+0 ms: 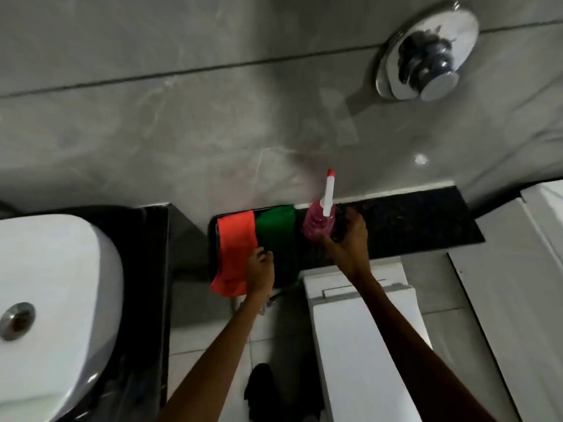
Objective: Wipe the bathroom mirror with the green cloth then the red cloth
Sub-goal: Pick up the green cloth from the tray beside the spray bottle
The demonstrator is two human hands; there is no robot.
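A red cloth [236, 251] and a green cloth [278, 236] lie side by side on a dark stone ledge [411, 220] against the wall, both hanging over its front edge. My left hand [260, 271] rests at the seam between them, fingers curled on the cloth edges; which cloth it grips I cannot tell. My right hand [347, 236] is closed around a pink spray bottle [318, 222] with a white, red-tipped nozzle, standing on the ledge just right of the green cloth. No mirror is in view.
A white basin [54, 284] on a black counter [146, 284] fills the left. A white toilet [359, 339] stands below the ledge under my right arm. A chrome flush knob [426, 53] juts from the grey tiled wall. A white panel [518, 300] is at the right.
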